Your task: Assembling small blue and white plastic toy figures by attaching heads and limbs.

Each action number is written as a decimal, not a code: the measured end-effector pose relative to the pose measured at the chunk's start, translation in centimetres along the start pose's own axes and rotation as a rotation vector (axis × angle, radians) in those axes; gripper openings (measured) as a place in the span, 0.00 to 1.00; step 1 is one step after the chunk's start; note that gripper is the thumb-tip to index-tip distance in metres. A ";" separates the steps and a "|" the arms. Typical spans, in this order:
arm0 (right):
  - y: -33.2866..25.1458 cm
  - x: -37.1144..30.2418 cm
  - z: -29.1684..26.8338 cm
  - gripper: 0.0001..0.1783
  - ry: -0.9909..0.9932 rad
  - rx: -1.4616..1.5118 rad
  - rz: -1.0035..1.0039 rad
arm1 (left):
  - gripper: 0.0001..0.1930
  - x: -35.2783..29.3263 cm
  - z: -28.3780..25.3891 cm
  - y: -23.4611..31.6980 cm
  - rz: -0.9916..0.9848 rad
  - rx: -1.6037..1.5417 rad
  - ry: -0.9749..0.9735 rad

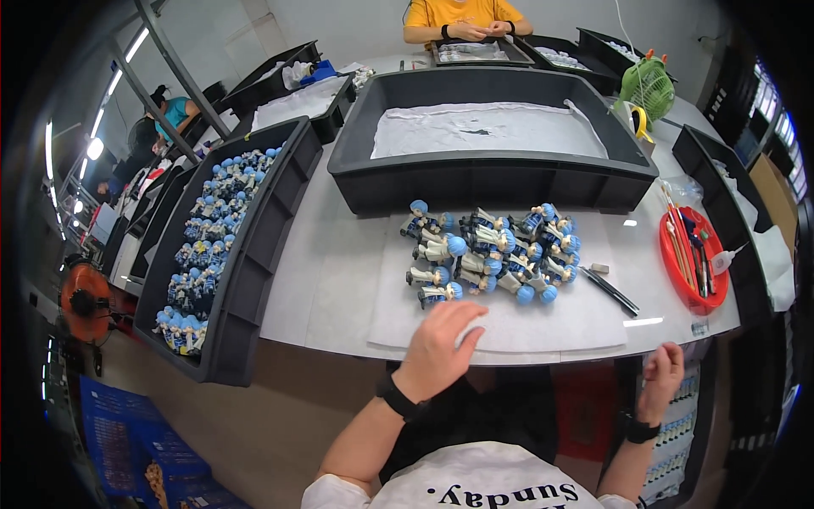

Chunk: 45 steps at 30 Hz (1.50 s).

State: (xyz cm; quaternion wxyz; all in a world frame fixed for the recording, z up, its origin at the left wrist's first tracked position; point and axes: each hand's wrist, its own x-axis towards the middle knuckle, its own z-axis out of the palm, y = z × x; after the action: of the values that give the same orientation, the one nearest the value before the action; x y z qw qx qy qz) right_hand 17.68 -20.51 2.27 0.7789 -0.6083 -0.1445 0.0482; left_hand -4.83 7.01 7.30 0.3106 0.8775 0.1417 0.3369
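White shirt front is closest to the lens. Main item: small blue-haired figurines, bunched on a white sheet on the table, mostly lying down, several overlapping.

Handling, my read: light, rigid plastic, probably smooth and a bit slippery. Thin legs and painted finish look like the weak points for snapping or scuffing. I'd take hold round the torso, thumb against two fingers, and lift straight up so neighbours don't snag.

Left hand: just below the bunch's near left end, thumb and fingers apart, nothing visible between them; can't tell if fingertips touch the nearest one. Right hand: past the table edge, well apart from the bunch, fingers curled; can't tell if they meet or hold anything.

Further out: black pen-like tool and small grey block just right, red basket with brushes beyond. Cloth-lined black bin behind; long black bin at left holds more figurines. Co-worker in yellow across.
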 end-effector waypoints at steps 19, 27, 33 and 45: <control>2.8 -4.4 19.7 0.15 -0.885 -0.183 0.035 | 0.16 -1.9 0.7 -2.1 -0.581 -0.538 0.001; 2.8 -4.3 19.2 0.16 -0.869 0.021 0.160 | 0.12 -1.9 3.4 -3.1 -0.577 -0.957 0.080; 2.6 -4.3 19.1 0.17 -0.839 0.032 0.245 | 0.14 -1.2 3.7 -3.6 -0.652 -1.128 0.144; 3.4 -4.1 19.1 0.26 -0.829 -0.124 -0.026 | 0.14 -1.5 3.7 -4.0 -0.557 -1.028 0.142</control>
State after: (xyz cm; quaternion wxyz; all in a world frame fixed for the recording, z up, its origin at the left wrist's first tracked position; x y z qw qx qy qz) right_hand 8.68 -2.89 2.50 0.6173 -0.5815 -0.4559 0.2702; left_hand -3.57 7.68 1.80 0.7626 0.5193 0.2059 0.3262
